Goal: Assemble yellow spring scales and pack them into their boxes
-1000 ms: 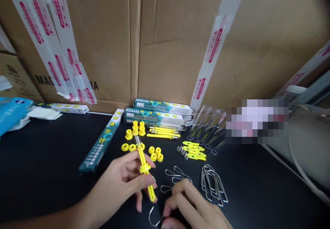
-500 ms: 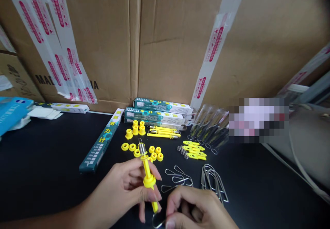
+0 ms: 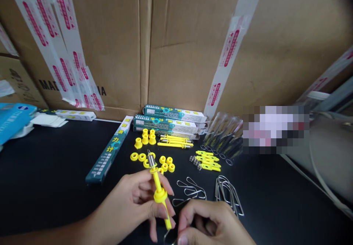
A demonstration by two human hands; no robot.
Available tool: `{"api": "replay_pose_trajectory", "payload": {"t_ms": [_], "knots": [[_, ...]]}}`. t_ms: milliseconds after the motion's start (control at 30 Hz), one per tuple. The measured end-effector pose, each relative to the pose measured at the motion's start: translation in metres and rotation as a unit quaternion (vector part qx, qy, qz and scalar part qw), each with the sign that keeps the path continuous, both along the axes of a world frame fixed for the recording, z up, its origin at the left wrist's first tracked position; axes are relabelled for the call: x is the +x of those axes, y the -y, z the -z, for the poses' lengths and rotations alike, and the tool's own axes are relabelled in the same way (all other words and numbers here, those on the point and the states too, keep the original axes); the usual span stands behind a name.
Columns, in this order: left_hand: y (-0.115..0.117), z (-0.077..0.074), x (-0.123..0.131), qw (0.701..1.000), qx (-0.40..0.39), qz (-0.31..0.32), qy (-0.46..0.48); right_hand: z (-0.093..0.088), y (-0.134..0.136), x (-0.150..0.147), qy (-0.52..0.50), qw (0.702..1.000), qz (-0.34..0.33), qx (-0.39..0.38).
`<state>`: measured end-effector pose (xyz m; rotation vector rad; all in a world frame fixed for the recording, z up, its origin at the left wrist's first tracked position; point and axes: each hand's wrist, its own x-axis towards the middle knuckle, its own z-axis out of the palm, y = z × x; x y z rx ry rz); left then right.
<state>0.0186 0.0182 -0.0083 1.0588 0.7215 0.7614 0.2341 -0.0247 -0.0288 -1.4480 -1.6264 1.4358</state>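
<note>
The clearest shift on my head camera is in the yellow spring gauge (image 3: 159, 195): it stands nearer upright than it did a second ago, with its steel barrel (image 3: 150, 159) pointing toward the stack of teal boxes (image 3: 171, 120) and its rod tip lower in my view. The left hand (image 3: 132, 201) is closed around it, the rod passing between the fingers and the yellow collar (image 3: 160, 196) resting against them. The right hand (image 3: 209, 226) has curled in just beside the rod tip, and it looks closed in a pinch on a wire hook (image 3: 166, 238). Less of that hook shows than before; only a sliver remains at the bottom edge, so I can't read its full shape. The black counter (image 3: 49, 156) looks undisturbed. Directly in front of the stack I see yellow cups (image 3: 145, 137), yellow rods (image 3: 175, 142) and yellow rings (image 3: 164, 163), with a long teal box (image 3: 109, 151) to its left. To its right lie yellow plates (image 3: 208, 160) and small springs (image 3: 194, 160). Nearer me, in front of the stack, sit loose wire loops (image 3: 189, 190) and a pile of wire hooks (image 3: 227, 195).
</note>
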Motion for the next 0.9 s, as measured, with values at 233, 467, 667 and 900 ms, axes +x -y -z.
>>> {"api": "replay_pose_trajectory", "payload": {"t_ms": [233,467,667,900], "knots": [[0.001,0.0,0.0,1.0,-0.001,-0.001,0.02,-0.009,0.0,-0.005,-0.008,1.0,0.007,0.0],[0.001,-0.008,0.001,1.0,-0.009,0.003,-0.002,-0.006,0.003,-0.003,-0.019,1.0,0.018,-0.004],[-0.001,-0.011,0.002,1.0,0.0,0.003,0.0,-0.007,0.002,-0.003,-0.058,0.997,0.052,-0.01],[0.0,-0.008,0.0,1.0,0.007,0.009,0.005,-0.017,0.003,-0.007,-0.111,0.987,0.113,-0.012]]}}
